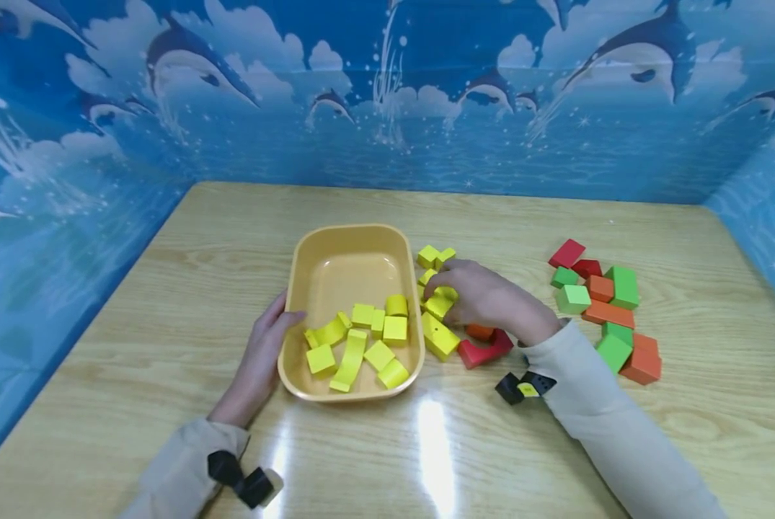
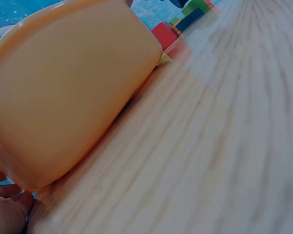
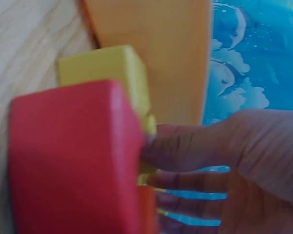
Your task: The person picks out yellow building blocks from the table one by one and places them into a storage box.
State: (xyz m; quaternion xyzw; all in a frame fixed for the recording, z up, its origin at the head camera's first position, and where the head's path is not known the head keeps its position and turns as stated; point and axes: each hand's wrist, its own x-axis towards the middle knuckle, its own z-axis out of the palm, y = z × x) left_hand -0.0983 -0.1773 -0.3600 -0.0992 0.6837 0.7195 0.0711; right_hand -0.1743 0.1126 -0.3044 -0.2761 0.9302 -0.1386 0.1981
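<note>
Tray: the peach-orange tray (image 1: 351, 277) stood left of centre in the frame on the bench (image 1: 134, 339), its long axis running up and down the frame; yellow blocks (image 1: 348, 360) lay in its lower half.
Left hand: the left hand (image 1: 267, 342) held the tray's left side, thumb over the rim.
Right hand: the right hand (image 1: 474, 292) was among the loose yellow blocks (image 1: 439, 336), thumb and fingertips at them; whether it had one pinched could not be told.
Loose yellow: these blocks formed a narrow band just beside the tray's right wall, directly left of the right hand, the nearer hand; the lowest slanted from upper left to lower right.
Red arch: the red arch (image 1: 487, 351) lay below the right hand, near an orange block (image 1: 479, 331).
Right of frame: a cluster of red, green and orange blocks (image 1: 623, 287) lay well apart from the tray.
Writing: no brand, label or lettering was readable.
</note>
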